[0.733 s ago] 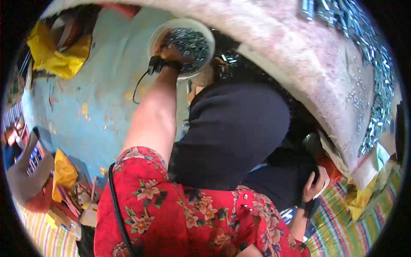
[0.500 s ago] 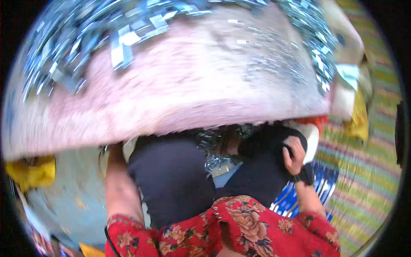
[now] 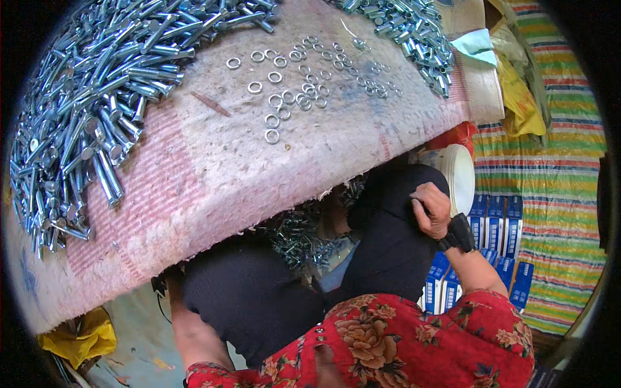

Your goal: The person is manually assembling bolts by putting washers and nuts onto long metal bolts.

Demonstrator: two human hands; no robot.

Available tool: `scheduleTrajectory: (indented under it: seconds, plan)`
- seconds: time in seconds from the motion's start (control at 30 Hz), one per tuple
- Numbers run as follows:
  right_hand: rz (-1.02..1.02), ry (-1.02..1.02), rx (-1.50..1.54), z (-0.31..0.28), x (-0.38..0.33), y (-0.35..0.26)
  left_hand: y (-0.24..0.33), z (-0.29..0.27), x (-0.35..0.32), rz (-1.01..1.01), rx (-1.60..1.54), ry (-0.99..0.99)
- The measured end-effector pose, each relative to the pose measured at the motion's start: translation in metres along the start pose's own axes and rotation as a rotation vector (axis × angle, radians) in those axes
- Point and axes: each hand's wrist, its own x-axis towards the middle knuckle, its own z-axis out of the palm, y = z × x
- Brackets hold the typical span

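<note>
My right hand (image 3: 432,208) rests on my right knee in dark trousers (image 3: 394,249). Its fingers bend loosely, the thumb stands apart from them, and it holds nothing. A black band (image 3: 459,233) circles that wrist. My left forearm (image 3: 197,333) reaches forward beside my left thigh, and its hand is hidden under the table's edge. On the cloth-covered table (image 3: 220,171) lies a big heap of silvery bolts (image 3: 123,84) at the left. Loose flat washers (image 3: 275,76) are scattered over the middle. A pile of short metal sleeves (image 3: 414,32) lies at the far right.
More metal parts (image 3: 301,242) show below the table, between my knees. By my right knee stands a white bucket (image 3: 460,178), with blue-and-white boxes (image 3: 495,223) on a striped mat (image 3: 563,213). Yellow bags (image 3: 84,339) hang at the left and right. A thin brown strip (image 3: 210,103) lies on the cloth.
The view has turned and steadied, so the table's edge now slopes up to the right and the metal parts look sharp. My right hand stays on the knee.
</note>
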Motion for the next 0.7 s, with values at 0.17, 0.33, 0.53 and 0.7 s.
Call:
scheduleTrajectory:
  seconds: [0.17,0.33,0.53,0.7]
  plan:
    - [-0.002,0.054,-0.013,0.000,-0.002,0.001,0.004,0.001,0.005,0.025,-0.119,0.051]
    - [0.003,0.070,0.004,0.003,-0.007,0.002,0.002,-0.011,0.004,0.057,-0.390,0.111]
    - [0.014,0.118,0.033,0.001,-0.010,0.000,0.007,-0.042,-0.017,0.150,-0.783,0.129]
    - [-0.006,0.179,0.066,0.001,-0.017,0.003,-0.006,-0.078,-0.051,0.086,-1.554,-0.071]
